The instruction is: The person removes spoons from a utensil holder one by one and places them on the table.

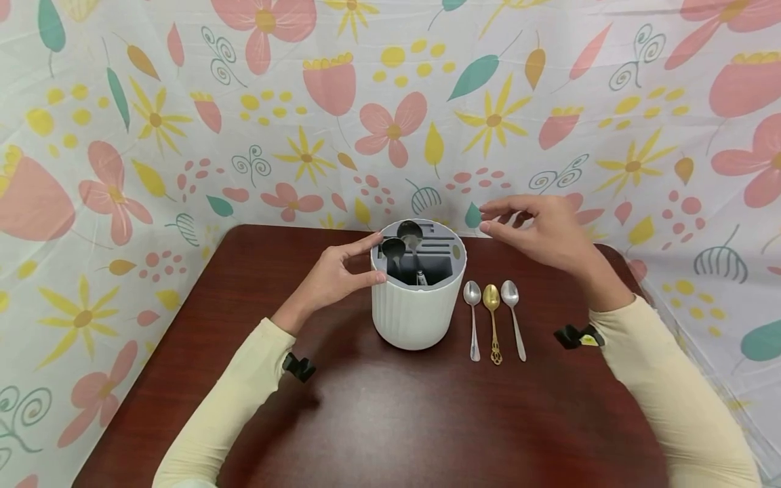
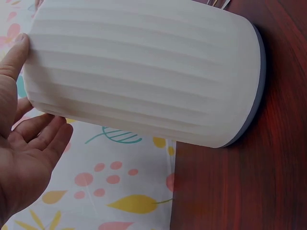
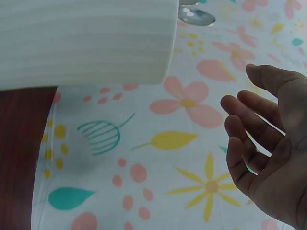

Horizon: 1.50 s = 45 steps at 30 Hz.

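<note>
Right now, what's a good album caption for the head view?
Left hand touches a white utensil holder, right hand hovers empty, three spoons lie alongside.

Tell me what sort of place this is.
Probably a makeshift filming spot, though I can't be certain: a floral cloth hangs behind a dark table, where a holder stands beside three spoons.

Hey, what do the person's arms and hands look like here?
Both arms wear plain, long, pale cream sleeves. Small black devices are at both sleeve ends; the right one shows a yellow marking. The left hand and right hand are bare, without gloves.
</note>
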Each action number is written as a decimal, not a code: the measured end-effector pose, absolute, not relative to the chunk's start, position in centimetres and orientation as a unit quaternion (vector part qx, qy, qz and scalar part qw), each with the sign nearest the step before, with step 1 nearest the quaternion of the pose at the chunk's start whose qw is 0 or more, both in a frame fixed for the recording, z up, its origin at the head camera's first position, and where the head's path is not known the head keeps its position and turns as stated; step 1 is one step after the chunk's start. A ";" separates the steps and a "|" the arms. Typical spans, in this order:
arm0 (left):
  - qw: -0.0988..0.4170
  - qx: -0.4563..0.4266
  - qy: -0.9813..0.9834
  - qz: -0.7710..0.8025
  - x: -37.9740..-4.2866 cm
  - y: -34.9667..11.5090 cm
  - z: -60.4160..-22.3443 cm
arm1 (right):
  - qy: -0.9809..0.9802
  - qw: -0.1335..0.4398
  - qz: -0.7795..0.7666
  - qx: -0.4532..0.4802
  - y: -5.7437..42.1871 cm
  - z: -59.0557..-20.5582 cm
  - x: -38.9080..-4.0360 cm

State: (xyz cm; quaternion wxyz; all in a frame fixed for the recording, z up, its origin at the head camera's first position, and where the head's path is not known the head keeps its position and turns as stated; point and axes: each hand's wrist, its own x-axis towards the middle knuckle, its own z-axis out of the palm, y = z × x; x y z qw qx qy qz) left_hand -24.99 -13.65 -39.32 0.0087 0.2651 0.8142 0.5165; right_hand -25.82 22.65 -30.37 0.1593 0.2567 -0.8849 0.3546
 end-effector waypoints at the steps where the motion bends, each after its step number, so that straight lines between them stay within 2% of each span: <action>1: 0.009 0.264 0.813 0.518 -25.0 -13.6 -39.3 | -0.880 0.165 0.358 0.264 22.3 -30.4 -26.0; 6: 0.009 0.262 0.813 0.520 -25.0 -13.6 -39.3 | -0.852 0.177 0.384 0.309 20.7 -30.9 -26.7; 22: -0.003 0.272 0.808 0.522 -25.3 -13.6 -39.6 | -0.821 0.125 0.436 0.346 15.5 -32.4 -28.4; 45: 0.009 0.263 0.808 0.527 -25.3 -13.5 -39.4 | -0.819 0.099 0.462 0.325 14.2 -34.8 -28.7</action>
